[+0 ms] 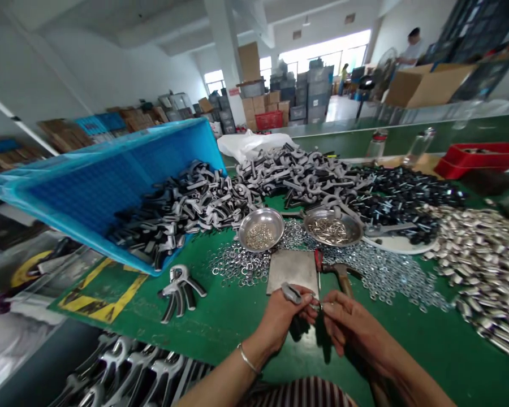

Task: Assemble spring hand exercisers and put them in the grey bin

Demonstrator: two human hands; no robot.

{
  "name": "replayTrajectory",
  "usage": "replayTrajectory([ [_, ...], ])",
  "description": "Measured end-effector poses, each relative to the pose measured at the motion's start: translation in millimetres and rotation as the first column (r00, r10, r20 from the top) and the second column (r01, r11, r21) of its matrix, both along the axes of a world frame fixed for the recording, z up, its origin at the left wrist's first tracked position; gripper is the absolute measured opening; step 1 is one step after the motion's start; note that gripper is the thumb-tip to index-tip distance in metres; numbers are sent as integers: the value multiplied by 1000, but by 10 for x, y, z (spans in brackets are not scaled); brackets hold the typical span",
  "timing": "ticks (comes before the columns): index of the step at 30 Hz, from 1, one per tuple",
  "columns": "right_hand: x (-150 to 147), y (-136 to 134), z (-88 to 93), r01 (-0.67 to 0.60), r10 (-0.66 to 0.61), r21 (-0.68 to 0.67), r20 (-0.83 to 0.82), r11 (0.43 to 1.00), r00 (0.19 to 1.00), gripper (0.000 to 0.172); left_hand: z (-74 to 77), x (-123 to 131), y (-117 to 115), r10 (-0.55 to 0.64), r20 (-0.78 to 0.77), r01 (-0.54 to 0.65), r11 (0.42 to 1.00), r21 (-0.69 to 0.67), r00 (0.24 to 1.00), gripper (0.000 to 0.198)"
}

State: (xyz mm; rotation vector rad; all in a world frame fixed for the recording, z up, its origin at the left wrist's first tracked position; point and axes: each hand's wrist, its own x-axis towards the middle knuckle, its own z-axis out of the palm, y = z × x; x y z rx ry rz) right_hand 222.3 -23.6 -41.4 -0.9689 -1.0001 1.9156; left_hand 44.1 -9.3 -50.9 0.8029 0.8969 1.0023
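Roughly, bench inventory: 2 hands, both raised over green bench (424, 367). L hand (282, 319), closed, grips 1 grey metal part (290, 293), w/ 1 thin bangle (248, 359) on wrist. R hand (352, 322) curled, fingertips (326, 308) just beside L hand's grip; cannot tell if holding anything. Part sits above steel plate (292, 271), x1, not touching it. Next to plate: hammer (341, 278), x1, and red-handled tool (318, 261), x1. Steel bowls, x2: L one (261, 229) and R one (333, 226), both holding small metal pieces. Washers (377, 277), hundreds, uncounted, spread around plate. Blue crate (110, 181), x1, tipped, spilling grey-black handles (186, 206), too many to count; more heaped behind bowls. Black bolts (401, 192), large heap, partly on white plate (401, 244), x1. Silver sleeves (487, 265), large heap, far R. Assembled hand grippers: 1 (180, 291) on bench by yellow-black mat (102, 291); approx 4 more (127, 367) lower L, exact no. unclear. Red tray (477, 158), x1. Clear bottles (418, 146), x2. Co-workers (411, 48), x2, well back.
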Motion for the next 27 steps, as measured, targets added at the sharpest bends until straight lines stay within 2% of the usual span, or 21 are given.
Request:
replayTrajectory([
  [3,-133,21,38,-30,30,-29,-14,999,999,35,25,-43,-52,38,-14,-38,999,-8,999,42],
  [6,-165,29,31,-45,38,-96,-70,994,997,32,39,-90,-72,17,-23,-18,999,-40,1000,44],
  [10,-156,56,-58,16,-61,-268,-159,963,985,27,-22,-146,-92,17,-38,-20,996,-85,999,44],
  [13,-174,86,-116,50,-109,-350,-153,936,982,30,-74,-199,-88,-33,-85,29,999,-45,996,40],
  [15,-192,107,-113,94,-106,-238,-36,967,994,29,-82,-261,-65,-60,-207,62,998,5,977,35],
  [18,-191,144,-41,124,-141,87,243,988,960,30,-48,-393,-9,6,-432,49,992,116,902,26],
  [20,-167,166,27,97,-178,237,351,967,919,30,-12,-472,25,8,-431,60,988,145,902,39],
  [23,-133,175,103,90,-208,315,366,945,907,27,18,-506,50,-55,-301,93,989,112,952,48],
  [27,-149,138,118,147,-239,280,332,949,912,28,-7,-392,46,17,-304,32,987,158,953,37],
])
